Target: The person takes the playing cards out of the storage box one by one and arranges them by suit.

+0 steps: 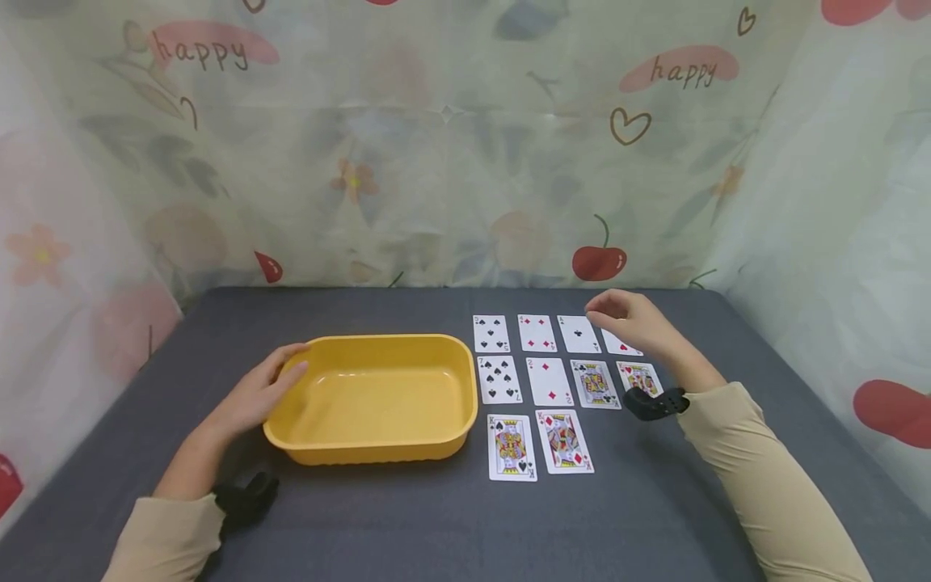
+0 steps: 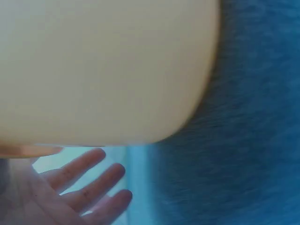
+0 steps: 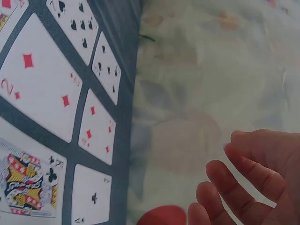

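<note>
A yellow plastic basin (image 1: pixel 378 400) sits left of centre on the table. My left hand (image 1: pixel 265 390) is at its left rim, thumb near the edge; in the left wrist view several fingers (image 2: pixel 91 187) extend straight beside the basin wall. My right hand (image 1: pixel 633 319) hovers over the far right of the playing cards, fingers loosely bent and holding nothing. Near it lie an ace of clubs (image 1: pixel 579 334) and a partly covered heart card (image 1: pixel 621 344). Closer to me are a clubs face card (image 1: pixel 595 384) and a red face card (image 1: pixel 640 377), partly overlapped by the wrist strap.
The face-up cards form rows on the dark tablecloth (image 1: pixel 364 525). At left are a five of spades (image 1: pixel 490 333), seven of spades (image 1: pixel 499 380) and king of spades (image 1: pixel 511 449). Beside them lie a four (image 1: pixel 537 333), two (image 1: pixel 549 381) and king of diamonds (image 1: pixel 565 441). A printed curtain (image 1: pixel 444 162) stands behind.
</note>
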The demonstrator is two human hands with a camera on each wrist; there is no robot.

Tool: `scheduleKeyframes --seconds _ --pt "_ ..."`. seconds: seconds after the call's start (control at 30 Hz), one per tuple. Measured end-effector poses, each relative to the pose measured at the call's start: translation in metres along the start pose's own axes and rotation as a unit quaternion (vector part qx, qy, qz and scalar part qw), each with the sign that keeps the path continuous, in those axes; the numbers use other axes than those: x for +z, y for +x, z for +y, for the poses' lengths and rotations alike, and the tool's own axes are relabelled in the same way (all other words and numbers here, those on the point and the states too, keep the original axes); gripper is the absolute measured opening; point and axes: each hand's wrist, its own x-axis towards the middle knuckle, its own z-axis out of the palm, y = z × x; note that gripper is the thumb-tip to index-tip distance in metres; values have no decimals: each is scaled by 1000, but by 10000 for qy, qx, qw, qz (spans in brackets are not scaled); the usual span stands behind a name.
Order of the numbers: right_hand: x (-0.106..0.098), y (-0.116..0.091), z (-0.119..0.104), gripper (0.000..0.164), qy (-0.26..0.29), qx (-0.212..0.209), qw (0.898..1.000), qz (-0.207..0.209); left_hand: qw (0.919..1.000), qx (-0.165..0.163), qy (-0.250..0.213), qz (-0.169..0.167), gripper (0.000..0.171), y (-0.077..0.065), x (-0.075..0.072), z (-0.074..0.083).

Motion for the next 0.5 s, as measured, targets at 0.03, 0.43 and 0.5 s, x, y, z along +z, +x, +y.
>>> scheduleKeyframes --seconds 0.03,0.43,0.5 --pt "0 0 -3 31 -9 -72 10000 22 9999 38 104 -5 60 0 -2 2" --pt "-5 5 -39 28 -416 -683 9967 167 9914 679 1118 83 65 8 -34 66" --pt "-5 7 -45 30 -534 -849 9948 150 9889 819 1230 141 66 9 -36 79"
